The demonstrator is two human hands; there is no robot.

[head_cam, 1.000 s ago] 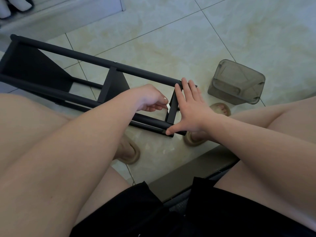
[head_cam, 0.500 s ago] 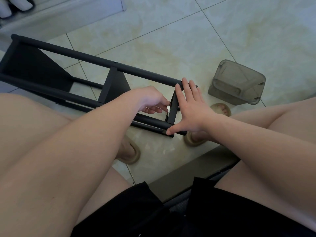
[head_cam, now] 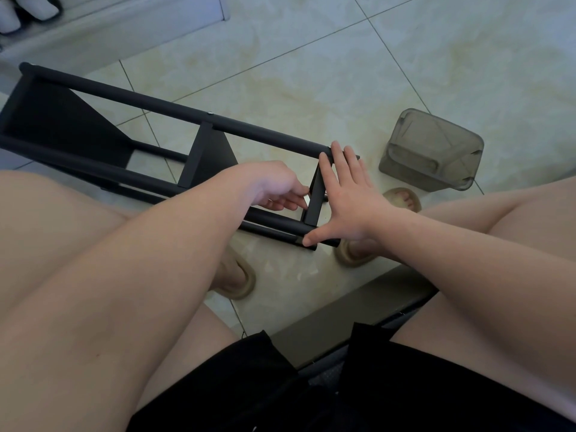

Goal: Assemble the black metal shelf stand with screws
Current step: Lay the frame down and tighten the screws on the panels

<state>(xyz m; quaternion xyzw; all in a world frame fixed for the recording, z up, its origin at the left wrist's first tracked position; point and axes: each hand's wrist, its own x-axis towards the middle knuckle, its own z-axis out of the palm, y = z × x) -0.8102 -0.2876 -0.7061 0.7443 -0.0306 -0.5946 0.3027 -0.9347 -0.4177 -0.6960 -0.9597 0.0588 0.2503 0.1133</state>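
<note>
We braced the stiff, probably light shelf stand [head_cam: 62, 129] at its end panel [head_cam: 313, 202] with our flat right hand [head_cam: 349, 198]; left hand [head_cam: 277, 188] grip unclear.

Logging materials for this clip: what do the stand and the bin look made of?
Stand: likely metal, matte black coating; thin round tubes, flat panels. Bin: likely plastic, smoky translucent grey; inner shapes show through its walls.
</note>
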